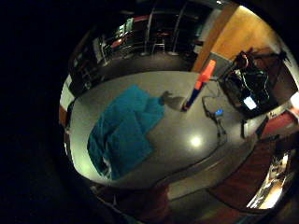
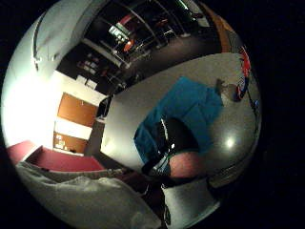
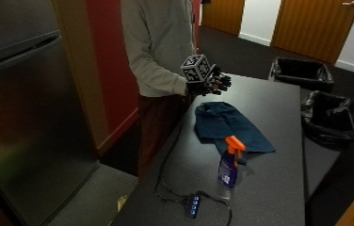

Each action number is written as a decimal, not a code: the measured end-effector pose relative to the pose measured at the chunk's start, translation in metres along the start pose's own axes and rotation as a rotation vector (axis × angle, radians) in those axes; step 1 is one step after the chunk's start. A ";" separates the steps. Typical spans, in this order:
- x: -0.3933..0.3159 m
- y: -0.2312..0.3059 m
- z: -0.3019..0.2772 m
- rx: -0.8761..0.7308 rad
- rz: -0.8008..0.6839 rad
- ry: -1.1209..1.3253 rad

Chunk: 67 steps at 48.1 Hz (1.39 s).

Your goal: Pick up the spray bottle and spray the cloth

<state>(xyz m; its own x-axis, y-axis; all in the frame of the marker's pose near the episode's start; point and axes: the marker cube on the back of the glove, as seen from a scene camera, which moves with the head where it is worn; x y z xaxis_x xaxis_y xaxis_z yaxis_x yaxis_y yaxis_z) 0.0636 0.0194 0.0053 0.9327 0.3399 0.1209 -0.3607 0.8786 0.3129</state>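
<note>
Standing upright on table (image 3: 277, 108): orange-capped spray bottle (image 3: 229, 165), beside teal cloth (image 3: 227, 125); hand (image 3: 211, 84) empty, fingers loosely curled.

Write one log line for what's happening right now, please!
stage: before pickup | right hand: raised above table, holds nothing | spray bottle: upright, untouched | cloth: crumpled on table, beside bottle

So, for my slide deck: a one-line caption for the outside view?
Gloved right hand hovers above the table; teal cloth and orange-topped spray bottle wait untouched.
</note>
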 end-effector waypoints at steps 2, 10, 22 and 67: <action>0.003 -0.002 0.002 0.030 0.038 -0.014; 0.019 -0.021 0.010 0.182 0.221 -0.087; 0.058 -0.049 0.011 0.550 0.646 -0.192; 0.185 -0.084 0.137 0.800 1.043 -0.547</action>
<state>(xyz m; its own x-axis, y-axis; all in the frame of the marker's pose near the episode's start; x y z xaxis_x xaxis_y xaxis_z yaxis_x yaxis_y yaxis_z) 0.2664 -0.0375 0.1303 0.1932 0.3707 0.9084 -0.9461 -0.1748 0.2726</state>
